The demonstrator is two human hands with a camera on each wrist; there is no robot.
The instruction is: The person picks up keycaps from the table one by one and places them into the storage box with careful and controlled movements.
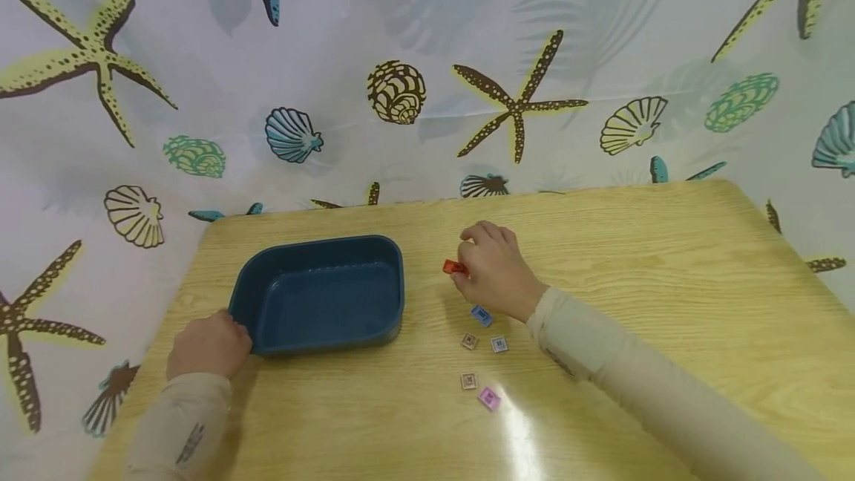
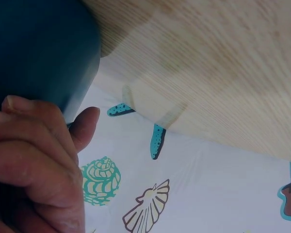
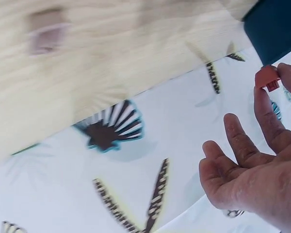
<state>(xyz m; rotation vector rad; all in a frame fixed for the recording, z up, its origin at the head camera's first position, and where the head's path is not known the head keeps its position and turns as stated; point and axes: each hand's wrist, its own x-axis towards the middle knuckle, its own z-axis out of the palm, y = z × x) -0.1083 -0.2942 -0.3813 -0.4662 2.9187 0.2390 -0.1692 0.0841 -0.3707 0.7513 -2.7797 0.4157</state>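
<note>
My right hand (image 1: 494, 269) pinches a red keycap (image 3: 266, 77) between thumb and index finger, above the table just right of the dark blue bin (image 1: 327, 347). The keycap's hollow underside and stem show in the right wrist view, where the other fingers are spread loosely. At the bin's front left corner, my left hand (image 1: 210, 347) grips the rim, its thumb apart from the curled fingers in the left wrist view. Below the right hand lie a blue keycap (image 1: 481, 315), a brown keycap (image 1: 470, 341), a pale keycap (image 1: 499, 344), a tan keycap (image 1: 469, 381) and a pink keycap (image 1: 490, 398).
The bin stands on the left half of a light wood table (image 1: 654, 266). Behind the table hangs a white cloth (image 1: 427, 147) printed with starfish and shells. Light glares off the tabletop near the pink keycap.
</note>
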